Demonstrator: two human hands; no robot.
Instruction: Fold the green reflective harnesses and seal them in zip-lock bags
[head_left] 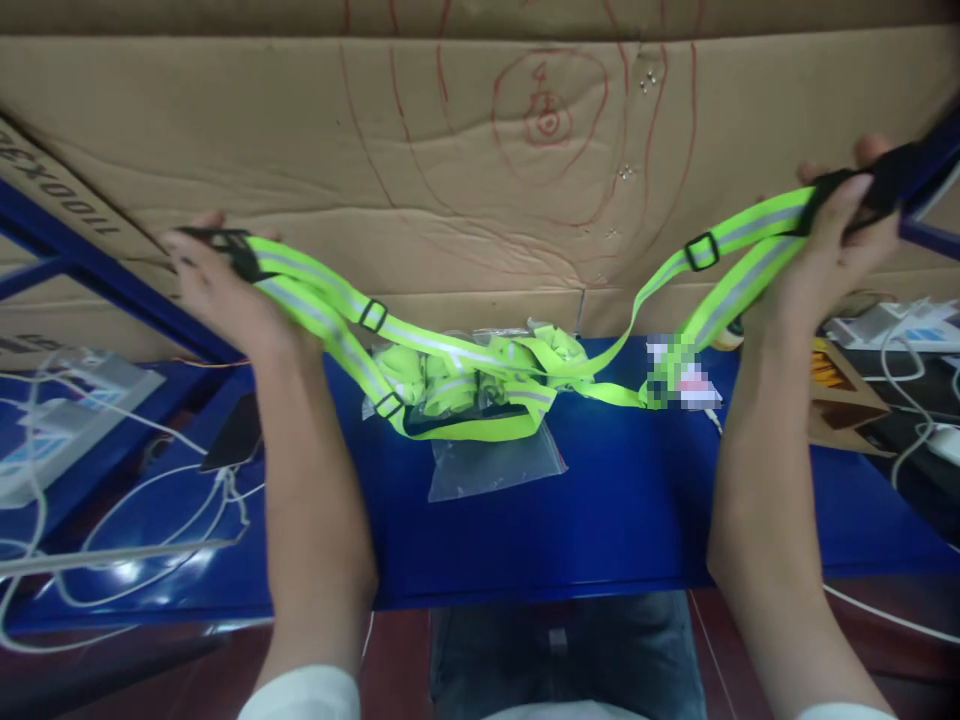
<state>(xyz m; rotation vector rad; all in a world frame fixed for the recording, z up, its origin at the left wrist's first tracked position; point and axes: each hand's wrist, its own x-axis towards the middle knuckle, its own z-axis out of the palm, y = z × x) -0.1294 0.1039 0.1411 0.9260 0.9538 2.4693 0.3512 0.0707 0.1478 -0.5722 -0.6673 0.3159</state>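
A neon-yellow reflective harness (315, 318) with grey stripes and black sliders stretches between my raised hands. My left hand (217, 285) is closed around its black end piece at the left. At the upper right, my right hand (832, 235) grips the other black end. The straps sag in the middle, just over or touching a row of similar bundled straps (450, 385) in clear bags; I cannot tell which. An open-looking clear plastic bag (487, 468) lies flat in front of those bundles. Some of my fingers are hidden behind the black ends.
The blue shelf (540, 540) carries everything, with a cardboard sheet (262, 130) marked in red behind it. White power strips (90, 425) and cables lie at the left. To the right are a cardboard box (847, 405) and another power strip (900, 328). A dark phone-like slab (234, 432) sits near my left forearm.
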